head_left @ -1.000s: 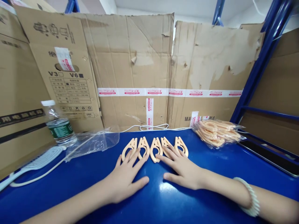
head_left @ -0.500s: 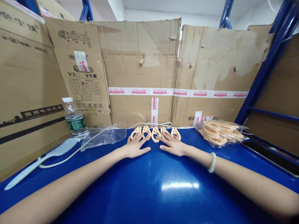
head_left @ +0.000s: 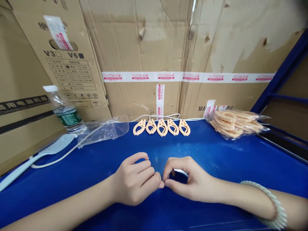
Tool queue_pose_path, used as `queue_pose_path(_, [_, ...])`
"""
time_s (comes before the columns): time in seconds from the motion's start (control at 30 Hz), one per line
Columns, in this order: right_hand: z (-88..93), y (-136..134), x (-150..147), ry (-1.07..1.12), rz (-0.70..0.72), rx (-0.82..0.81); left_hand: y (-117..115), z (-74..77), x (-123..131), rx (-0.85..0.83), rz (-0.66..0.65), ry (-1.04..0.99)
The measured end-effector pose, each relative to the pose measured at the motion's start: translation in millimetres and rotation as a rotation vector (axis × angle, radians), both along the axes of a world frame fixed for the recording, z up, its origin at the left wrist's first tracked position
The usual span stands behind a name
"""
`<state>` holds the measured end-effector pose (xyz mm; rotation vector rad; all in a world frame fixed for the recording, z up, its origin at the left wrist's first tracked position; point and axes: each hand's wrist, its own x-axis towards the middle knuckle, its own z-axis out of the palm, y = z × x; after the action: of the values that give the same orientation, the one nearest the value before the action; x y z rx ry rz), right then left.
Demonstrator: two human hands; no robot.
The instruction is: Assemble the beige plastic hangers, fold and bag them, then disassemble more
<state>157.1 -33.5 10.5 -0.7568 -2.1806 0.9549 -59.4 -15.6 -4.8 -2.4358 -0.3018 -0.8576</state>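
Observation:
My left hand [head_left: 137,179] hovers low over the blue tabletop [head_left: 134,215], its fingers curled in and no object showing in them. Beside it, my right hand [head_left: 186,178] has thumb and index finger bent into a ring, their tips meeting at my left fingertips. Nothing shows in that pinch. Beyond both hands, apart from them, several peach plastic folding hangers [head_left: 162,127] lie folded in a row near the back edge. A clear plastic bag of more such hangers [head_left: 237,123] rests at the back right. Around my right wrist is a pale coiled band [head_left: 271,202].
At left stand a water bottle [head_left: 68,112] with a white cap, a pale blue hairbrush [head_left: 49,149] and a crumpled clear bag [head_left: 106,131]. A white cable [head_left: 60,160] runs along the back. Cardboard [head_left: 144,54] walls the rear; a dark flat device [head_left: 286,146] lies far right.
Both hands have drawn back from the row of hangers, their spread fingers now curled and meeting in front of me. The hangers are uncovered. The view has tilted down.

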Motion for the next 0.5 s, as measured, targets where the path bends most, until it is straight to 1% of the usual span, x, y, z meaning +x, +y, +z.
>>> queue_pose_path(0.23, [-1.8, -7.1, 0.8, 0.143, 0.007, -0.127, -0.8, 0.9, -6.4, -0.069, -0.07, -0.02])
queue_pose_path(0.33, [-5.8, -10.5, -1.2, 0.152, 0.015, -0.157, -1.5, -1.6, -4.7, -0.083, -0.102, -0.056])
queue_pose_path(0.5, [-9.9, -11.3, -2.1, 0.14, 0.001, -0.157, -4.2, -3.0, -1.9, -0.103, -0.11, -0.054])
